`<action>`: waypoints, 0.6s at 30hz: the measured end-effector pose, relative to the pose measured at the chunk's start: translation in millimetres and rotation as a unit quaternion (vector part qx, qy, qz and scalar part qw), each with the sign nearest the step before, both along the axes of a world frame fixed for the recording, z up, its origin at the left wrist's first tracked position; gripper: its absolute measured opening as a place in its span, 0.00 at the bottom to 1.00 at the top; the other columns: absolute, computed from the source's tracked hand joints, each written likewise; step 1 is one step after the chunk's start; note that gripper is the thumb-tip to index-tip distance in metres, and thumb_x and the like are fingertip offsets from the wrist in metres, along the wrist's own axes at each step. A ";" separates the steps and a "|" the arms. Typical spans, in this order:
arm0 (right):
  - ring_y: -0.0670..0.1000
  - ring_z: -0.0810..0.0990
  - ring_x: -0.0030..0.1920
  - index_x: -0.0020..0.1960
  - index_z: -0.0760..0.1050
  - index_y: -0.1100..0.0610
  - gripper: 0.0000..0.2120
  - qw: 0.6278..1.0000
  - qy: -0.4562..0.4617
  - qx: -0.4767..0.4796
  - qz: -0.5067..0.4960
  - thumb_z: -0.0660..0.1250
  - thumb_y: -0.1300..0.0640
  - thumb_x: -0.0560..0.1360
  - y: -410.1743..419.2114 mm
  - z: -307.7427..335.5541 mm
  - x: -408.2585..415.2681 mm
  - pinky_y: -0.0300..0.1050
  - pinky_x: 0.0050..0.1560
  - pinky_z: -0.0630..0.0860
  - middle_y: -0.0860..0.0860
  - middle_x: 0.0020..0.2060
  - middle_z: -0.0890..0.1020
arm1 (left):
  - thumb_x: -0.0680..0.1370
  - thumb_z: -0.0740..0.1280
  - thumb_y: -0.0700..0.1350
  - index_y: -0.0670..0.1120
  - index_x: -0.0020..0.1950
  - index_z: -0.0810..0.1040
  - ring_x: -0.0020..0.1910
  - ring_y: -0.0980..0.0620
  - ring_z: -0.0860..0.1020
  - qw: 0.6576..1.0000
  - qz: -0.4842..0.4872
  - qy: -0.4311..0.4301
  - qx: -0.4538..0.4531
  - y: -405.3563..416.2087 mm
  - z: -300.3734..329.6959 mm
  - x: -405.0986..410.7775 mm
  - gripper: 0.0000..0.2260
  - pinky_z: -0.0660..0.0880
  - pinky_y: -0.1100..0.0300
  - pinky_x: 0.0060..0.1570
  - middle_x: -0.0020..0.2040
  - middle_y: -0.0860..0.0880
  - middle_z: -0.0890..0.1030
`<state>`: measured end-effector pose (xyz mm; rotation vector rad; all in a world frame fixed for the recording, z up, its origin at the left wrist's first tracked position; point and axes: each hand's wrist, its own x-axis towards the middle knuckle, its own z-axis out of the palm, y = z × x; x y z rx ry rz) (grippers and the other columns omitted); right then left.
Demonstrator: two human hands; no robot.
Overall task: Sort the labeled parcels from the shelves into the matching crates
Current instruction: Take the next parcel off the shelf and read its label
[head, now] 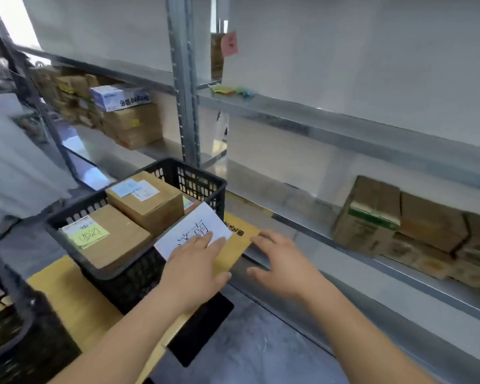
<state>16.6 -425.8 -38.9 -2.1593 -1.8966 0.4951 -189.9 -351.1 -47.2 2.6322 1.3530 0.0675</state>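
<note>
A black plastic crate (203, 180) stands on a yellow board (75, 297) in front of the shelves. Inside it lie two brown parcels: one with a yellow note (114, 239), one with a white label (150, 202). A white paper sign (197, 227) with handwritten characters hangs at the crate's near right corner. My left hand (194, 270) rests flat on that sign with straight fingers. My right hand (277, 264) hovers open just right of the crate, fingers spread, holding nothing. More brown parcels (416, 231) sit on the lower right shelf.
Metal shelving (344, 126) runs across the back. Stacked cartons and a white-blue box (119, 98) fill the left shelf. Sticky notes (223, 90) lie on the middle shelf. Another black crate (0, 309) is at the far left. A person in white (9, 162) stands left.
</note>
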 end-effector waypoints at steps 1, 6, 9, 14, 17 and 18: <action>0.54 0.59 0.79 0.81 0.58 0.42 0.37 1.000 -0.006 -0.002 -0.011 0.67 0.37 0.76 -6.1 -1.1 17.3 0.54 0.76 0.64 0.46 0.81 0.57 | 0.78 0.61 0.66 0.58 0.82 0.52 0.81 0.47 0.54 1.000 -0.013 0.000 -0.002 -2.2 -0.5 18.7 0.35 0.59 0.47 0.76 0.82 0.51 0.54; 0.54 0.59 0.79 0.80 0.59 0.43 0.37 0.997 -0.005 -0.006 -0.076 0.68 0.37 0.76 -34.1 -4.8 91.8 0.52 0.76 0.63 0.48 0.81 0.57 | 0.77 0.63 0.66 0.57 0.81 0.55 0.79 0.48 0.56 0.997 -0.077 -0.005 -0.001 -7.6 -1.6 105.1 0.36 0.62 0.48 0.75 0.82 0.50 0.57; 0.55 0.58 0.79 0.80 0.59 0.44 0.36 0.993 -0.003 -0.001 -0.115 0.67 0.38 0.77 -46.2 -5.2 130.5 0.52 0.77 0.62 0.48 0.81 0.57 | 0.77 0.63 0.66 0.57 0.81 0.55 0.79 0.48 0.57 0.993 -0.114 -0.008 -0.006 -5.6 -1.8 151.3 0.36 0.61 0.49 0.75 0.81 0.51 0.58; 0.54 0.56 0.80 0.81 0.59 0.45 0.36 0.984 -0.003 -0.003 -0.180 0.67 0.37 0.78 -51.8 -8.4 189.6 0.52 0.78 0.60 0.47 0.82 0.56 | 0.76 0.63 0.67 0.58 0.81 0.54 0.79 0.48 0.57 0.987 -0.157 -0.005 -0.015 11.9 -7.0 227.3 0.36 0.61 0.49 0.75 0.82 0.51 0.56; 0.54 0.55 0.80 0.81 0.58 0.44 0.37 0.976 -0.001 -0.006 -0.219 0.67 0.38 0.78 -46.6 -9.9 224.9 0.51 0.78 0.60 0.46 0.82 0.55 | 0.76 0.63 0.67 0.59 0.81 0.53 0.79 0.46 0.57 0.982 -0.183 -0.013 -0.033 29.3 -11.5 272.9 0.37 0.60 0.48 0.76 0.82 0.50 0.56; 0.53 0.55 0.80 0.82 0.58 0.45 0.37 0.972 -0.001 -0.004 -0.233 0.67 0.38 0.78 -43.8 -9.5 236.3 0.50 0.78 0.60 0.46 0.82 0.55 | 0.76 0.63 0.67 0.59 0.81 0.52 0.79 0.46 0.57 0.980 -0.195 -0.014 -0.038 35.8 -13.0 287.3 0.37 0.60 0.49 0.76 0.82 0.49 0.56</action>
